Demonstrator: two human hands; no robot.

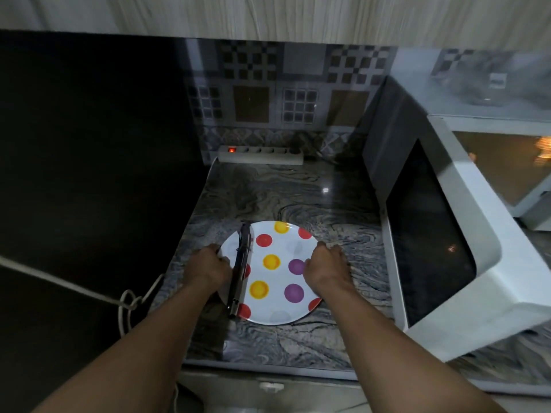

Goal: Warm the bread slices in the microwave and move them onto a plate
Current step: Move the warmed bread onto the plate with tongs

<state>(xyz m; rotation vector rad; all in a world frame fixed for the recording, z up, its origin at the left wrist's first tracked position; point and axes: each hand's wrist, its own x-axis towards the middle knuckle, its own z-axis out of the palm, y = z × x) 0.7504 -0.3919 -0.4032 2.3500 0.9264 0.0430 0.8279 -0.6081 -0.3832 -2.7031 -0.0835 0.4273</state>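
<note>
A white plate (277, 242) with red, yellow and purple dots lies on the marbled counter, with no bread on it. Metal tongs (240, 278) lie across its left side. My left hand (208, 268) grips the plate's left rim beside the tongs. My right hand (326, 268) grips the right rim, fingers curled over the edge. The white microwave (447, 234) stands to the right with its dark door closed. No bread slices are in view.
A white power strip (261, 155) with a lit red switch lies against the tiled back wall. A tall dark appliance (89, 174) fills the left side, with a white cord (128, 302) hanging along it. The marbled counter (268, 192) runs behind the plate.
</note>
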